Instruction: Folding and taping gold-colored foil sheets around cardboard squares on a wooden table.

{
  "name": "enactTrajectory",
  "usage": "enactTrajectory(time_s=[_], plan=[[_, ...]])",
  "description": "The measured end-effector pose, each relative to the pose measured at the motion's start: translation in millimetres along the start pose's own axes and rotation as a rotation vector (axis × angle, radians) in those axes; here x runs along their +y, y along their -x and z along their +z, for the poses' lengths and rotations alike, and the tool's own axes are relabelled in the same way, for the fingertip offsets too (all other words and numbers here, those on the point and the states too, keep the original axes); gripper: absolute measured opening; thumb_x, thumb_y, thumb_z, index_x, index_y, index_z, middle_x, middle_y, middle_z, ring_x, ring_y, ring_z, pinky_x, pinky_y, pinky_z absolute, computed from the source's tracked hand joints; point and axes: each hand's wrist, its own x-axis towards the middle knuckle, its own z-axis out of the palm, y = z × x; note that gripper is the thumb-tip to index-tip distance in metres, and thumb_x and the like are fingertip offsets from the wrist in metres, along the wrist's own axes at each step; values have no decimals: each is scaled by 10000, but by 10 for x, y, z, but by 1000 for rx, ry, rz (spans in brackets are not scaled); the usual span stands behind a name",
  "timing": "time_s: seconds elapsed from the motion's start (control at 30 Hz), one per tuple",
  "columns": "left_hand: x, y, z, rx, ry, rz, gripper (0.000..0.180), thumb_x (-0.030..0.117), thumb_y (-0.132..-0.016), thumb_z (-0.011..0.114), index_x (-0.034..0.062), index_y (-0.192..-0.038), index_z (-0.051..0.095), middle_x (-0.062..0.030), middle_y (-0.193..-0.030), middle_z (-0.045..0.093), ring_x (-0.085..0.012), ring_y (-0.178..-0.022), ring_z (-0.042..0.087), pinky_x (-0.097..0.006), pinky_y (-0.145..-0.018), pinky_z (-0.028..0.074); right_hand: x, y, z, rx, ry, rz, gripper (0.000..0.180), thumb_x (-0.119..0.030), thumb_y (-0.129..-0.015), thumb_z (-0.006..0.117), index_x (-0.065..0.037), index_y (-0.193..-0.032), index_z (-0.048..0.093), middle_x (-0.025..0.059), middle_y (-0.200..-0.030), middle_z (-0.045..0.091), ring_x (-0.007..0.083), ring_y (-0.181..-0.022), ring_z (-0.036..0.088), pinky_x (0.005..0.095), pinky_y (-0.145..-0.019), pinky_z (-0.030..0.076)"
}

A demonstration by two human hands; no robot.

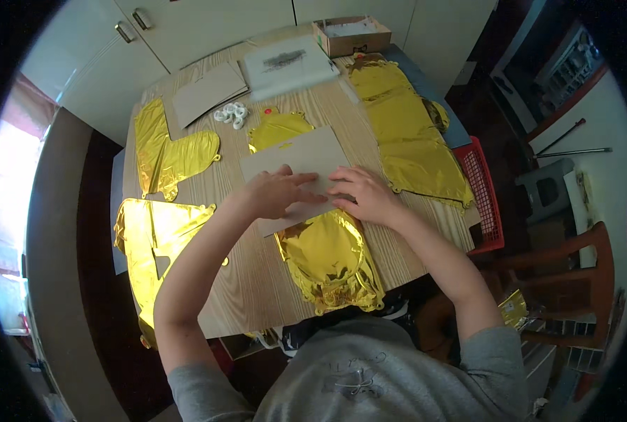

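A brown cardboard sheet (301,160) lies across a flat gold foil balloon (327,260) in the middle of the wooden table (257,281). My left hand (274,193) presses flat on the sheet's near left part, fingers spread. My right hand (362,193) rests on its near right edge, fingers curled down onto the card. The balloon's far end (278,130) sticks out beyond the sheet, its near end reaches almost to the table's front edge.
More gold foil balloons lie at the left (165,151), front left (151,239) and right (408,133). Further back are cardboard sheets (208,91), small white rings (231,114), a white packet (289,67) and an open cardboard box (352,35). A red basket (485,197) and wooden chair (573,260) stand at the right.
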Motion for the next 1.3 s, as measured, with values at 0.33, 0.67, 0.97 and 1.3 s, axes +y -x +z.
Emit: enactTrajectory(time_s=[0.33, 0.67, 0.97, 1.3], plan=[[-192, -125, 215, 80, 16, 125, 844, 110, -672, 800, 466, -1357, 459, 10, -1489, 372, -316, -1313, 401, -418, -993, 491, -357, 502, -428, -295, 9, -208, 665, -335, -780, 713, -199, -1387, 476, 97, -1503, 343, 308, -1404, 285, 500, -1138, 240], [-151, -113, 117, 51, 40, 127, 872, 92, -638, 819, 457, -1351, 473, -2, -1499, 357, -326, -1308, 389, -419, -999, 486, -658, 1077, -342, -278, 243, -491, 750, -366, -627, 777, -222, -1316, 517, 38, -1385, 482, 227, -1307, 414, 504, -1125, 280], [-198, -119, 155, 61, 65, 139, 874, 84, -641, 804, 464, -1354, 469, 1, -1496, 359, -342, -1291, 395, -421, -987, 487, -544, 643, -279, 70, 339, -725, 211, -201, -781, 626, -156, -983, 666, 1, -1092, 660, 164, -1074, 588, 396, -995, 418], [-202, -120, 145, 43, 48, 129, 848, 115, -663, 787, 470, -1360, 460, 1, -1496, 362, -348, -1289, 394, -445, -963, 500, -246, 316, -155, 61, 110, -595, 123, -154, -809, 584, -147, -908, 656, 14, -1009, 665, 188, -1003, 615, 365, -899, 453]])
